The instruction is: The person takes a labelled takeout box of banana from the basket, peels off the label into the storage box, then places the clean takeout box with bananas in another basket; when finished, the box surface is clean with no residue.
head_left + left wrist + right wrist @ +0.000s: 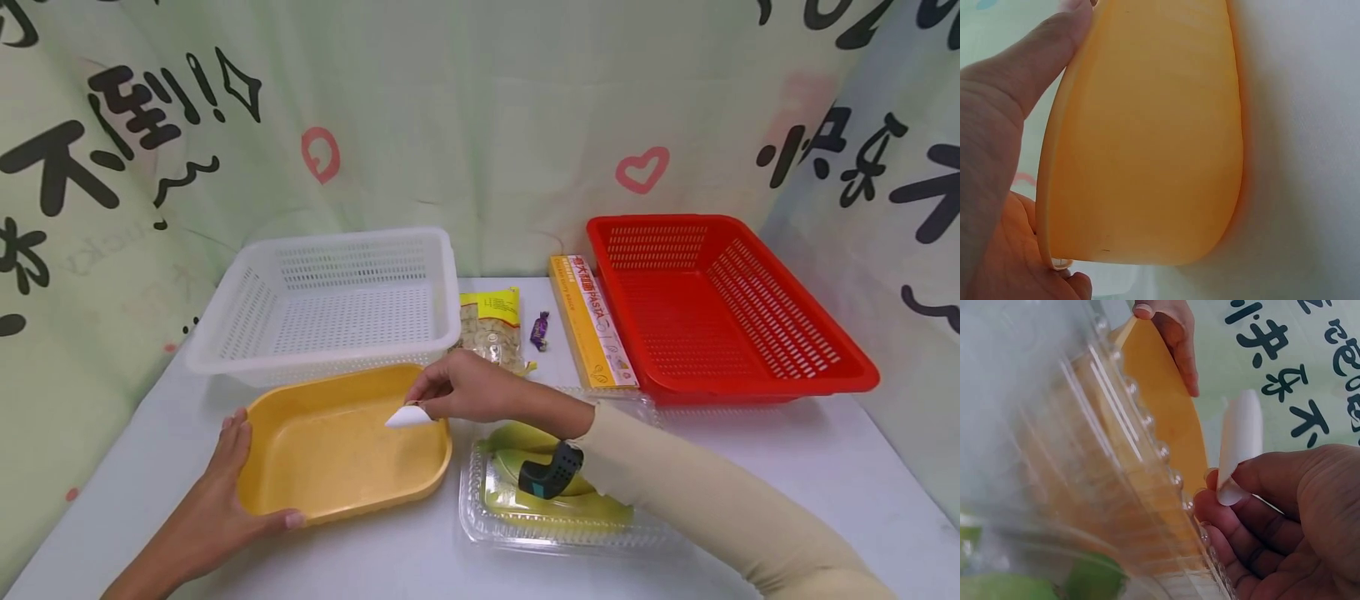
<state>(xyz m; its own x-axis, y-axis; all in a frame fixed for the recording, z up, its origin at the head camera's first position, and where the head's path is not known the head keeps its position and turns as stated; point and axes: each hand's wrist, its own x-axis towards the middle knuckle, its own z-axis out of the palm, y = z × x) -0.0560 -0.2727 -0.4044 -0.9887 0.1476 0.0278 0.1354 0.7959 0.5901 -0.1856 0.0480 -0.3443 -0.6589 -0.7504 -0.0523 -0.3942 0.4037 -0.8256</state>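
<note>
In the head view a yellow plastic basin (337, 442) lies on the white table. My left hand (225, 487) grips its left end, fingers along the far side and thumb at the near rim. The left wrist view shows the wall of the basin (1147, 137) up close. Above the right part of the basin, my right hand (468, 387) pinches a small curled piece of white paper (409, 417) between thumb and fingers. The right wrist view shows this paper (1241, 444) rolled into a tube. Bananas (517, 475) in a clear plastic box (480, 525) lie under my right forearm.
A white basket (352, 333) stands behind the basin, a red basket (750, 367) at the back right. Between them lie a bag with a yellow label (491, 321), a purple-wrapped candy (539, 331) and a yellow-and-white pasta box (592, 325). Printed cloth hangs behind the table.
</note>
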